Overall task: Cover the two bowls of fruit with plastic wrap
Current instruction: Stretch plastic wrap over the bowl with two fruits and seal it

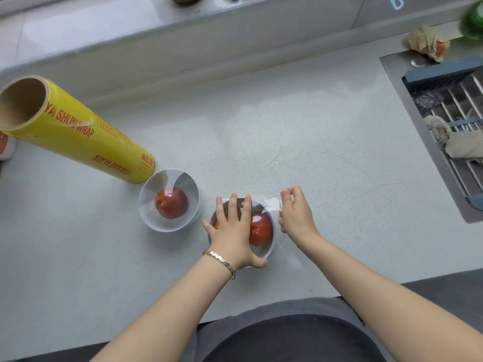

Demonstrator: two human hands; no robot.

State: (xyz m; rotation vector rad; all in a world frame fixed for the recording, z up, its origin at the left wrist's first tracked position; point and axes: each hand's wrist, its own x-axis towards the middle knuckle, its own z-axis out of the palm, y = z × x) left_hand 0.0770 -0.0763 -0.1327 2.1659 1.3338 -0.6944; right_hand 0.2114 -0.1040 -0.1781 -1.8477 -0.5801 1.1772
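head view shows your left hand [232, 231] lying flat, fingers straight and spread, pressing on top of the near bowl [272, 248]. that bowl sits on the counter [313, 126] towards its front edge, with a red fruit [261, 229] inside. your right hand [295, 212] pinches a loose edge of the plastic wrap [271, 203] just beside the bowl's right rim. the second bowl [149, 214], to the left, holds another fruit [171, 203] under what looks like stretched film, just beside the yellow roll [78, 131].
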